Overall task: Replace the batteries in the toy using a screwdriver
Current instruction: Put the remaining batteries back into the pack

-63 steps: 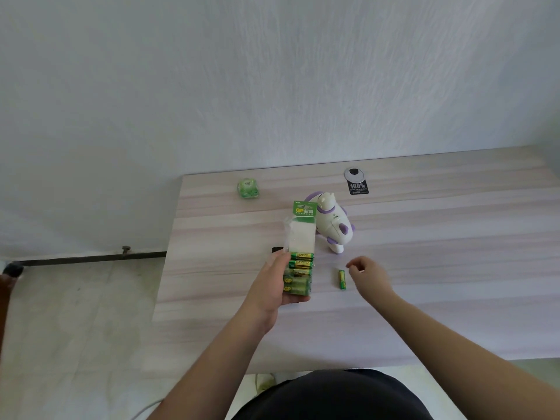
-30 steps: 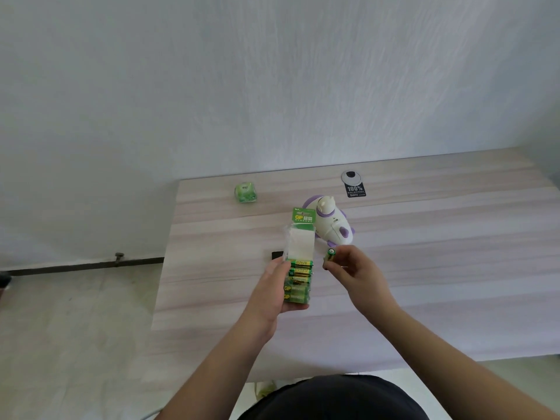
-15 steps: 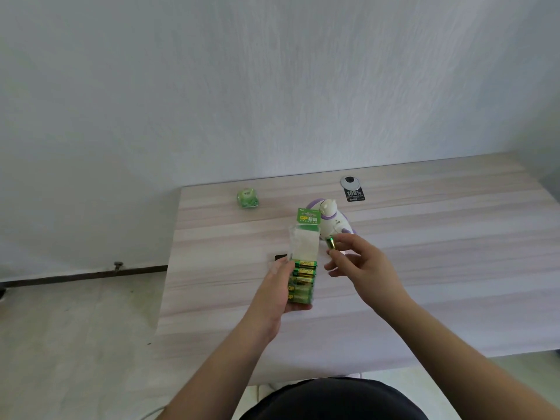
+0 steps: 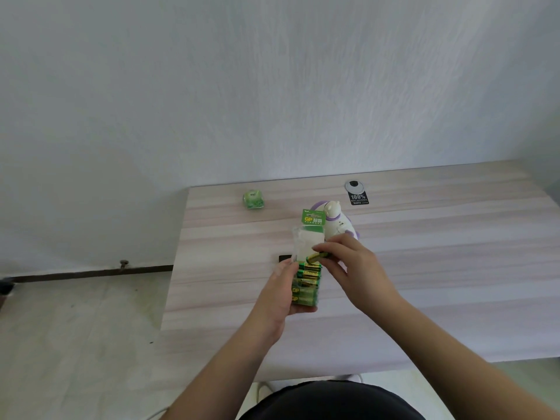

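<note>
My left hand [image 4: 280, 294] grips a clear pack of green batteries [image 4: 306, 281] with a green card header, held upright above the table [image 4: 439, 268]. My right hand [image 4: 351, 268] pinches a single green battery [image 4: 316, 257] sideways at the open middle of the pack, just above the batteries stacked inside. Behind the pack the white and purple toy [image 4: 336, 222] stands on the table, partly hidden by the pack and my right fingers. No screwdriver is visible.
A green cube-shaped object [image 4: 254, 200] sits at the back left of the table. A round cable grommet [image 4: 354, 184] and a black label [image 4: 359, 197] lie at the back. A small dark item [image 4: 284, 257] lies left of the pack. The table's left edge drops to the floor.
My right hand picked the loose battery off the table and carried it left to the pack, where it now lies sideways. My left hand kept holding the pack.
</note>
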The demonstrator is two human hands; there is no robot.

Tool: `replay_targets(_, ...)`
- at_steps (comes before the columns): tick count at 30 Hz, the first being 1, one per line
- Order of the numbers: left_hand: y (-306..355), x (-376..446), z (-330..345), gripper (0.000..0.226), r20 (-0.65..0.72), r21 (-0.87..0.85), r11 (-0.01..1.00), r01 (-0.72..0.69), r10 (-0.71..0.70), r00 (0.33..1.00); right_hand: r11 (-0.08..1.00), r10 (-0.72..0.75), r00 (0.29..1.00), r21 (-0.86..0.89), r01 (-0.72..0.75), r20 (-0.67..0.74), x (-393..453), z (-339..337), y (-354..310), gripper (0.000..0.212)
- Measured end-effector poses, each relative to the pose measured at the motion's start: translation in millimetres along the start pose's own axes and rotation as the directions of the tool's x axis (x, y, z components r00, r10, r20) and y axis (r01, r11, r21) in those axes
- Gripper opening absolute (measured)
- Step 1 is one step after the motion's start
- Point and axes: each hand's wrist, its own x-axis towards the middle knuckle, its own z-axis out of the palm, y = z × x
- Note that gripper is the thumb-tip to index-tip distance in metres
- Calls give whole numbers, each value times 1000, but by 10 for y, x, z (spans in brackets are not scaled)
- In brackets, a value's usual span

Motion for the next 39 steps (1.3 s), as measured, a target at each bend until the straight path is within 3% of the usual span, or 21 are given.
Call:
replay_targets(4,4,-30,33,24,3,-4,1000,-21,21,1000,997,-25,1000,-74,25,5,40,-4,-82,27)
replay_targets(8,-9,-22,55,25,-8,23,999,-35,35,999,995,91,995,-47,-89,46,119,-71,-122,24)
replay_targets(12,3,-34,86,27,5,4,999,-40,40,999,984,-18,1000,-180,18,2,179,-57,-107,14)
replay_targets(16,23,-22,93,29,1,0,1000,-31,31,1000,967,-73,997,-244,70,-6,233,-75,-103,18)
replay_targets(21,44,-15,119,27,6,-1,1000,-11,11,1000,930,-119,984,-332,157,130,308,-98,-103,29)
replay_targets(26,54,8,123,26,6,-3,1000,9,-9,1000,966,67,991,-256,-35,116,410,-70,-166,24)
replay_targets(39,112,107,85,35,13,-74,997,29,-28,1000,962,73,992,-271,-43,101,468,96,-111,15)
